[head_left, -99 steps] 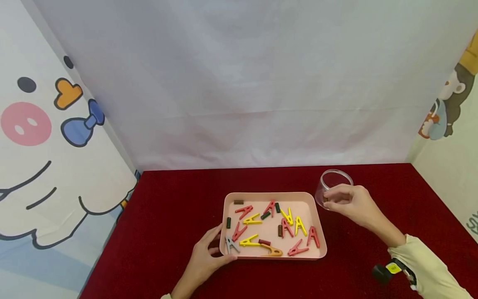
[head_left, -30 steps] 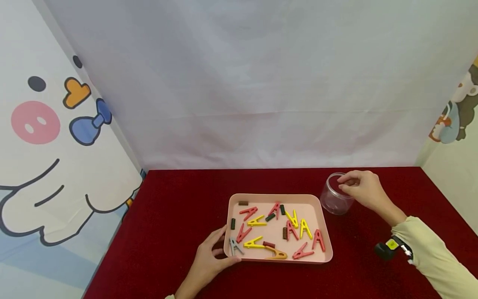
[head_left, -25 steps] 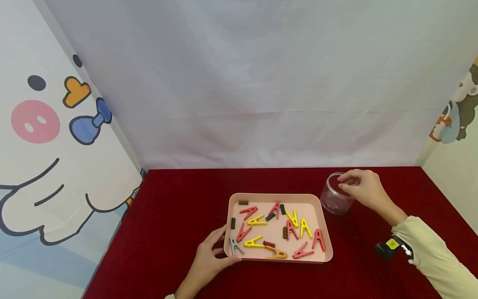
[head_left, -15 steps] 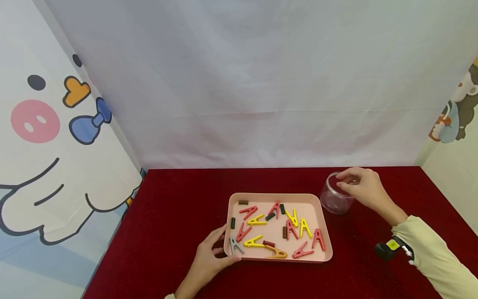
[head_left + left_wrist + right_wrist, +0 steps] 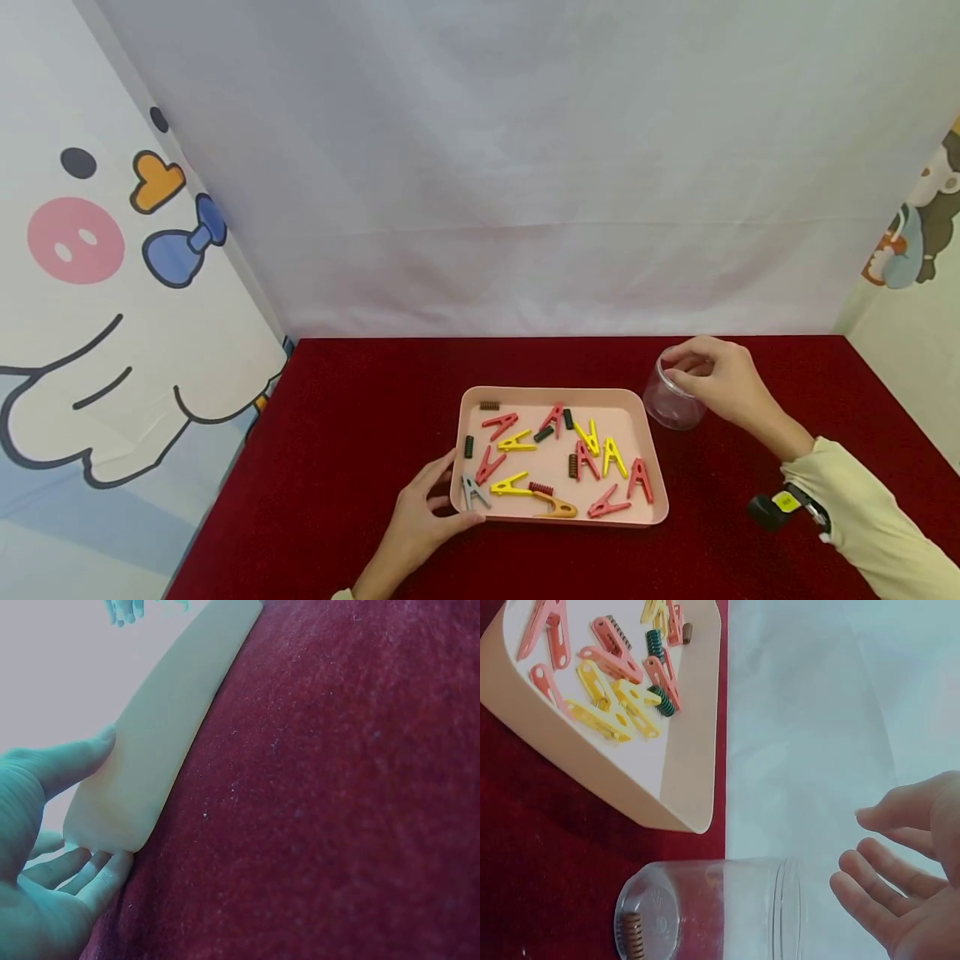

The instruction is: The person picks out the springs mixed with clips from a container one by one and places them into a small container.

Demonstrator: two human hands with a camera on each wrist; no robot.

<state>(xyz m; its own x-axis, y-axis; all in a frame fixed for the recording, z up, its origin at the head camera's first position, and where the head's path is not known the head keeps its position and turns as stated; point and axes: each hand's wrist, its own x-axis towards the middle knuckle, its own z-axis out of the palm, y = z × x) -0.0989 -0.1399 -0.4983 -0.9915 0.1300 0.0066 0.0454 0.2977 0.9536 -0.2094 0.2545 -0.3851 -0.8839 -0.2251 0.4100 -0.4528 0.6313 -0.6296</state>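
Observation:
My left hand [image 5: 420, 512] holds the near left corner of a pink rectangular tray [image 5: 555, 390]. In the left wrist view, the thumb lies on its long wall and the fingertips touch the short one. Over the mouth of a clear round jar [image 5: 675, 408], right of the tray, my right hand [image 5: 726, 382] has loosely curved fingers with nothing between them. A brown coil spring [image 5: 633, 935] lies at the jar's bottom. Inside the tray are red clips [image 5: 637, 481], yellow clips [image 5: 612, 457], a grey clip [image 5: 472, 492] and an orange clip [image 5: 557, 506].
Several springs lie among the clips, including a brown spring [image 5: 489, 406], a dark green spring [image 5: 468, 447] and a red spring [image 5: 540, 489]. A dark red cloth [image 5: 360, 417] covers the table. Behind it hangs a white curtain [image 5: 525, 167].
Earlier my right hand pinched a brown spring at the jar; now its fingers hold nothing. In the last half second it has shifted slightly left over the jar's mouth. My left hand keeps its place.

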